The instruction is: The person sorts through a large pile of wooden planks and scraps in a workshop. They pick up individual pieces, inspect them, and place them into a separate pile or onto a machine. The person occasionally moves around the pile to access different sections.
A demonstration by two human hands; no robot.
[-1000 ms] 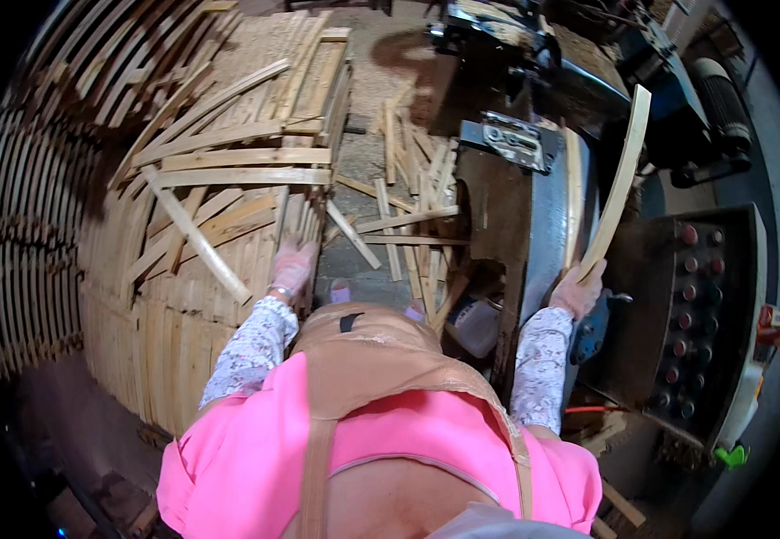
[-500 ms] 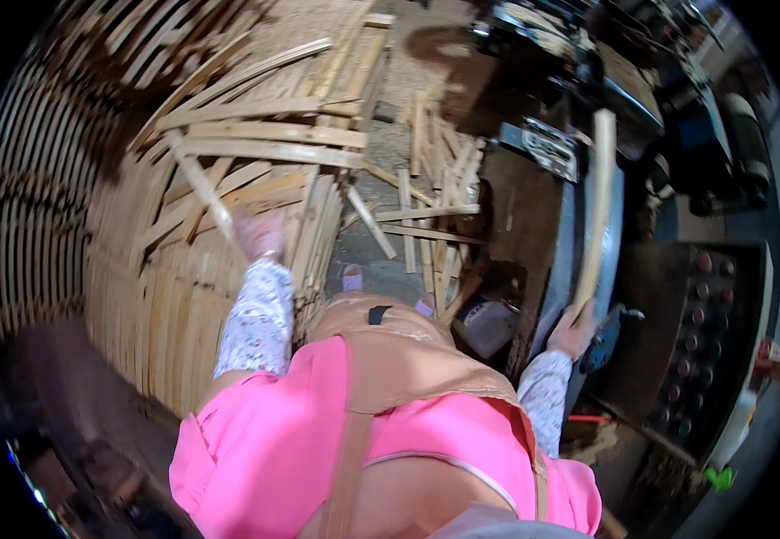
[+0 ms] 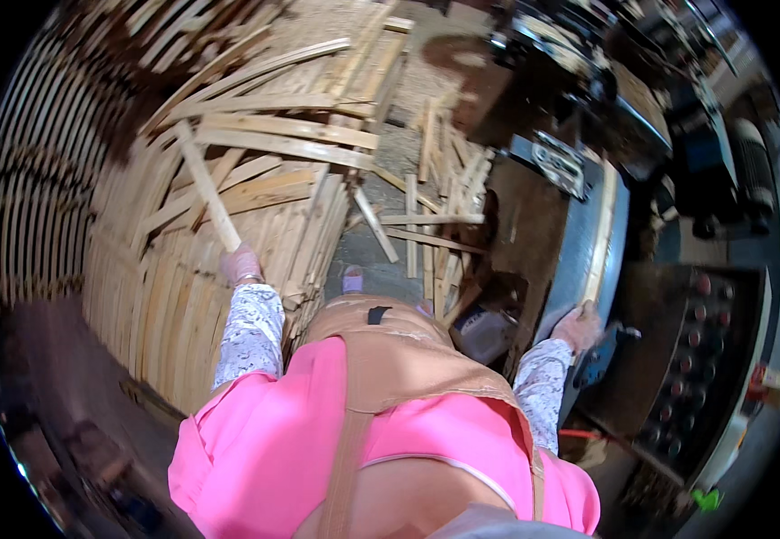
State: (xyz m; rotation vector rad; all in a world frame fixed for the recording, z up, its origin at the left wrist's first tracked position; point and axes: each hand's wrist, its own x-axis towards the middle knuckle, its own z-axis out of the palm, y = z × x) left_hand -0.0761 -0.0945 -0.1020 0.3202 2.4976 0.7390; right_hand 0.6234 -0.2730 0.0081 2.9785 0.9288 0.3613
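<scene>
The person stands between a big stack of wooden slats (image 3: 183, 296) on the left and a woodworking machine (image 3: 587, 144) on the right. The left hand (image 3: 240, 265), gloved in pink, is clamped around the near end of a pale slat (image 3: 203, 190); that strip slants up and away to the left, its far end over the loose, criss-crossed boards on top of the stack. The right hand (image 3: 578, 328), also gloved, is closed on the near end of a second long strip (image 3: 601, 235), which lies lengthwise on the grey metal bed (image 3: 578, 251) of the machine, running away toward the dark housing at the far end.

Between stack and machine, short offcuts (image 3: 430, 211) lie scattered over the dusty floor (image 3: 390, 153). To the right of the machine bed sits a dark control panel (image 3: 700, 350) with rows of round red buttons. The person wears a bright pink top with patterned white sleeves and a tan apron.
</scene>
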